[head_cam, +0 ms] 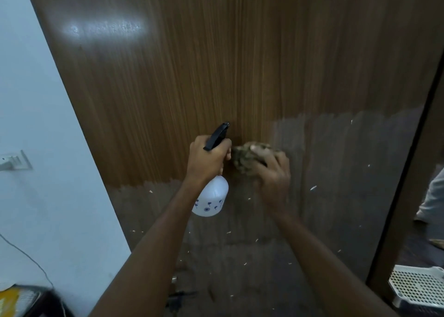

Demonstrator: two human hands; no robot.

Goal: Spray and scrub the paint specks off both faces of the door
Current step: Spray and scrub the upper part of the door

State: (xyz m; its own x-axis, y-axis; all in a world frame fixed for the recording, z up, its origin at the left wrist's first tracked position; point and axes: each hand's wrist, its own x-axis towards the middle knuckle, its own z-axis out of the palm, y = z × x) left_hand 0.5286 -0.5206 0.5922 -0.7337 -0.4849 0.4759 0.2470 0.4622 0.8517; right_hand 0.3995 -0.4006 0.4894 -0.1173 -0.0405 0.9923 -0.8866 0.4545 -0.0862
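The door [240,64] is brown with fine vertical wood grain, glossy above the fingers [278,159]; beside and below them it turns a dull grey-brown, flecked with white paint specks [313,187]. The spray bottle [211,199] is white with small dark blue motifs — its trigger head black. Under the fingers, the scrubber [247,157] is mottled olive-brown.

Doors: one tall brown wood-grain door [216,64] stood before me.
Spray bottles: one white plastic spray bottle with a black trigger head [211,196].
Scrubbers: one matted greenish-brown scouring pad [242,158].
My hands: two, my left hand [207,159] and my right hand [274,175].
Paint specks: more than a dozen small white paint specks [313,187]; I could not count them exactly.
Baskets: one white perforated plastic basket [418,285].
Wall switches: one white switch plate [14,160].
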